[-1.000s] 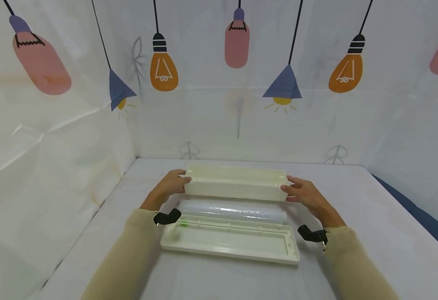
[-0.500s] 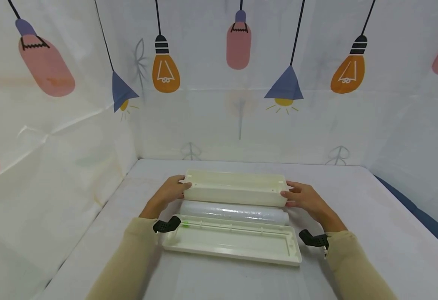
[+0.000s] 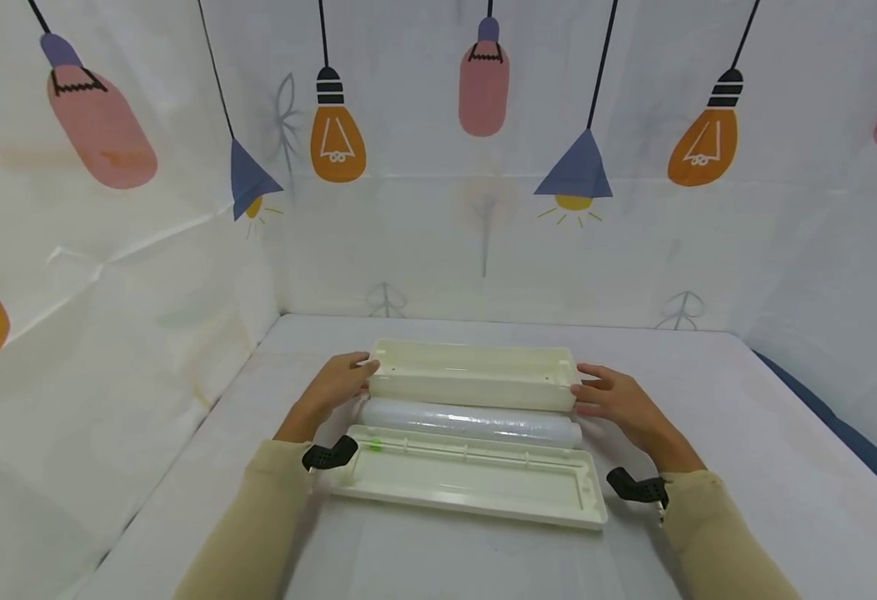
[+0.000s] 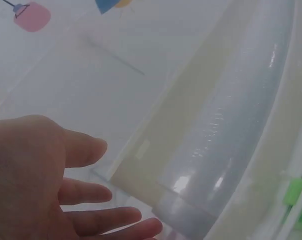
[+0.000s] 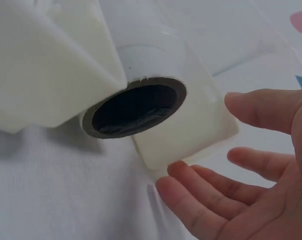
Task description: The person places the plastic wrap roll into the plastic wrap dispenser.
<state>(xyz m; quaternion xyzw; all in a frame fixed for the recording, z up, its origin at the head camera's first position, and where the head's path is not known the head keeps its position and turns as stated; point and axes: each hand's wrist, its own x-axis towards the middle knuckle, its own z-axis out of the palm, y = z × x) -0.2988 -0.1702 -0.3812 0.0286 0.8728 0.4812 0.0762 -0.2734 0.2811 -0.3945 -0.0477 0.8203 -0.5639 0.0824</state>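
A long cream plastic box (image 3: 472, 393), its hollow side up, stands at the back of the table in the head view. My left hand (image 3: 332, 390) is beside its left end, fingers extended; the left wrist view shows a small gap between thumb and box (image 4: 141, 157). At the other end is my right hand (image 3: 622, 406), with thumb and fingers spread around the corner; whether the fingertips graze the box (image 5: 206, 120) is unclear. A roll of clear plastic wrap (image 3: 476, 422) lies just in front of the box. Nearest me lies a matching shallow lid (image 3: 476, 483).
A white cloth covers the table (image 3: 438, 562). Printed sheeting (image 3: 423, 225) with lamp pictures forms the back and side walls. In the right wrist view, the roll's open cardboard core (image 5: 136, 110) faces the camera. A green piece (image 3: 375, 446) sits at the lid's left end.
The box has come down and toward me, closer to the wrap roll. Both hands have since eased slightly outward from its ends. The lid and roll stay in place.
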